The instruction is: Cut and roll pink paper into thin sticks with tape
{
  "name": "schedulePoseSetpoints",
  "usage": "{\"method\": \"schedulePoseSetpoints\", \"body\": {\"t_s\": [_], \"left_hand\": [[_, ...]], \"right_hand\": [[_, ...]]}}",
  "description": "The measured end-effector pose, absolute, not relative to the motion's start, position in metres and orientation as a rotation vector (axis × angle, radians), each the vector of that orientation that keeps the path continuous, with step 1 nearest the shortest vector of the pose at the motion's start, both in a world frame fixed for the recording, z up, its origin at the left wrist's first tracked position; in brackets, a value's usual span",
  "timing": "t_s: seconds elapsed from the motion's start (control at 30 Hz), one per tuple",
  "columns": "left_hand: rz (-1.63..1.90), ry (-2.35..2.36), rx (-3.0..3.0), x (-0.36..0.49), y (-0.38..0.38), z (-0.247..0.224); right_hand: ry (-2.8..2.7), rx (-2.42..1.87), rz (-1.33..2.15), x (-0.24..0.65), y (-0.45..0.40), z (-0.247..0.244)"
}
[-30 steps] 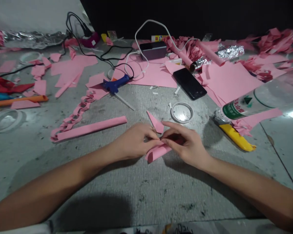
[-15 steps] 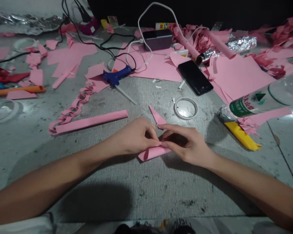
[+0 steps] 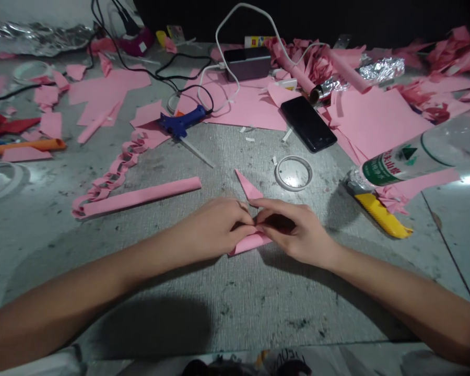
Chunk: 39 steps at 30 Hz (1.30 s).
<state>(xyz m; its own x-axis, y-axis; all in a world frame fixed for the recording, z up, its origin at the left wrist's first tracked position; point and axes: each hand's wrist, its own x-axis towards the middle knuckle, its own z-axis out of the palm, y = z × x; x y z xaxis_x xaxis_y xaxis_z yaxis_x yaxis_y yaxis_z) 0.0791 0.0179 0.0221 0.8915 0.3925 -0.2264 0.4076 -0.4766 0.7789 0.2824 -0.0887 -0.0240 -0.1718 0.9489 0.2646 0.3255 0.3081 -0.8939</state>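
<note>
A small piece of pink paper (image 3: 251, 243), curled along its near side, lies on the grey table in front of me. My left hand (image 3: 223, 225) is closed, thumb and fingers pinching its upper edge. From the other side my right hand (image 3: 297, 224) pinches the same paper, its index finger reaching over the pointed pink end (image 3: 247, 184). Both sets of fingertips nearly meet and hide the paper's middle. To the left rests a rolled pink paper tube (image 3: 141, 197), with a looped pink paper chain (image 3: 115, 169) beside it.
Beyond my hands lie a roll of tape (image 3: 293, 173), a black phone (image 3: 308, 124) and a blue glue gun (image 3: 183, 121). On the right, a plastic bottle (image 3: 411, 156) lies near a yellow-handled tool (image 3: 384, 215). Pink scraps and cables crowd the back.
My left hand has shifted slightly down and right along the pink paper, covering more of its left end. My right hand keeps its pinch. The whole view has moved a little.
</note>
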Motion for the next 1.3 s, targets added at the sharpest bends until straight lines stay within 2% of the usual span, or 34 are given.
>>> {"method": "schedulePoseSetpoints", "body": {"t_s": [0.43,1.07,1.3], "left_hand": [[-0.084,0.542,2.019,0.074,0.022,0.014],[-0.123,0.769,1.870,0.075,0.023,0.010],[-0.120,0.592,2.071,0.074,0.021,0.018]], "right_hand": [[-1.755,-1.118,0.873,0.282,-0.090,-0.022],[-1.768,-1.118,0.841,0.281,-0.092,-0.022],[-1.726,-1.165,0.838,0.281,-0.094,-0.025]]}}
